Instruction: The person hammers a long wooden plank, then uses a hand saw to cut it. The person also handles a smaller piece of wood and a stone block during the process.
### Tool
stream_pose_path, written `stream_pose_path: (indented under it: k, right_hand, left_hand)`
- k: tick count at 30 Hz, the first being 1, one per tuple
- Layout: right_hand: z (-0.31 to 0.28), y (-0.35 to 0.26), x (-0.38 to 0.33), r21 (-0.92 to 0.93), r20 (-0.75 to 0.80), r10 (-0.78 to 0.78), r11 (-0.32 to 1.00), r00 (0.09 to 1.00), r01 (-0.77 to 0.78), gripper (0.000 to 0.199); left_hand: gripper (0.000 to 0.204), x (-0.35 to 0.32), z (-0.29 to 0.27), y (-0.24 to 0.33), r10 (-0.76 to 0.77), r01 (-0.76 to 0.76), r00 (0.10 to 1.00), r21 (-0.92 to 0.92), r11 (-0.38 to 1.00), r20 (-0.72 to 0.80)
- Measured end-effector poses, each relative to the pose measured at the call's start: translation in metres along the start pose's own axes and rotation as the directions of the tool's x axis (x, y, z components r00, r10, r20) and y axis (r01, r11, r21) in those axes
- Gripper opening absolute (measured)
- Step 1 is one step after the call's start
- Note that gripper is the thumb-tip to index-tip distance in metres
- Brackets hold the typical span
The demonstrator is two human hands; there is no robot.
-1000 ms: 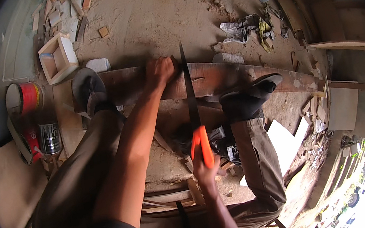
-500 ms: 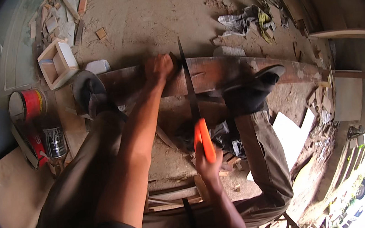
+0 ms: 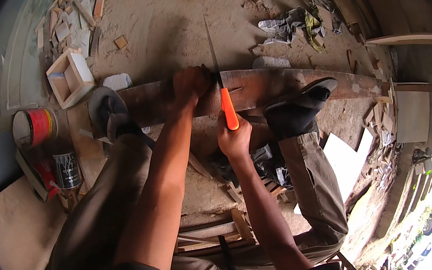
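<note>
A long brown wooden plank (image 3: 267, 91) lies crosswise in front of me. My left hand (image 3: 191, 82) is closed over its far edge, just left of a handsaw. The handsaw (image 3: 229, 110) has an orange handle and a thin dark blade. My right hand (image 3: 235, 135) is wrapped round that handle, close to the plank's near edge. The blade lies across the plank and points away from me, its tip beyond the far edge. My shod feet (image 3: 299, 103) press on the plank, one on each side of my hands. The cut itself is too small to make out.
An open wooden box (image 3: 70, 78) and scrap wood lie at the far left. A red tin (image 3: 39, 126) and a black can (image 3: 67, 171) stand by my left leg. Crumpled plastic (image 3: 289, 24) lies far right, white sheet pieces (image 3: 342, 162) by my right leg.
My right hand has pushed the saw forward, away from me, so its handle is now at the plank and its tip reaches farther out. My left hand stays on the plank.
</note>
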State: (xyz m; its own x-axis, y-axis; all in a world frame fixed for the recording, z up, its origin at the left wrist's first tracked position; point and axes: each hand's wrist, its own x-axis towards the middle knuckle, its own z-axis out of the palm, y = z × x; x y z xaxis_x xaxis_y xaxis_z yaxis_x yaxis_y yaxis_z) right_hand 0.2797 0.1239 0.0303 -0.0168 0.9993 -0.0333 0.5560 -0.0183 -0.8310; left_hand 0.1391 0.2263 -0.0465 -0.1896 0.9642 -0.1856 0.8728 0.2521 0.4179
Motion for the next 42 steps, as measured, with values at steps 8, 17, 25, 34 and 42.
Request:
stream_pose_path:
  k: [8,17,25,34,42]
  right_hand:
    - [0.005,0.034,-0.041,0.191,0.214,-0.053,0.982,0.975,0.012,0.027]
    - [-0.106,0.019,-0.112,0.291,0.073,0.073,0.952,0.995,-0.092,0.025]
    - [-0.136,-0.005,-0.091,0.438,0.182,0.180,0.865,0.967,-0.244,0.021]
    - [-0.127,0.010,-0.099,0.370,0.196,0.246,0.878,0.949,-0.304,0.031]
    - [-0.132,0.000,-0.096,0.303,0.169,0.290,0.894,0.942,-0.330,0.043]
  left_hand:
    - [0.055,0.006,0.002,-0.008,0.040,-0.043,0.997,0.042,0.998,0.067]
    - [0.060,-0.002,0.003,0.003,0.172,-0.172,0.982,0.015,0.985,-0.075]
    - [0.060,0.006,0.009,-0.001,0.023,-0.019,0.996,0.036,0.999,-0.091]
    - [0.058,-0.008,-0.004,0.009,0.205,-0.194,0.971,0.091,0.977,-0.122]
    - [0.057,-0.006,0.013,-0.007,0.428,-0.411,0.860,0.121,0.904,-0.276]
